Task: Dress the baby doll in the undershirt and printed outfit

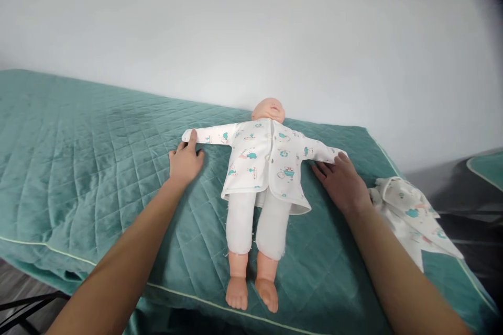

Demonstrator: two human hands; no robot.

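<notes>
A baby doll (238, 267) lies on its back with arms spread and bare feet toward me. It wears a white printed baby jacket (251, 159), whose front edges meet along the chest. My left hand (186, 163) touches the cuff of the sleeve on the left, index finger laid across it and thumb apart. At the other cuff is my right hand (346, 180), touching the sleeve with its fingers stretched and spread. The doll's hands do not show past the cuffs. White cloth covers its upper legs.
Beneath the doll is a green quilted cover (98, 167) with a pale piped edge. A crumpled white printed garment (412, 214) lies near the right edge, beside my right forearm. Behind stands a white wall (236, 31). Another green surface (489, 167) shows at the far right.
</notes>
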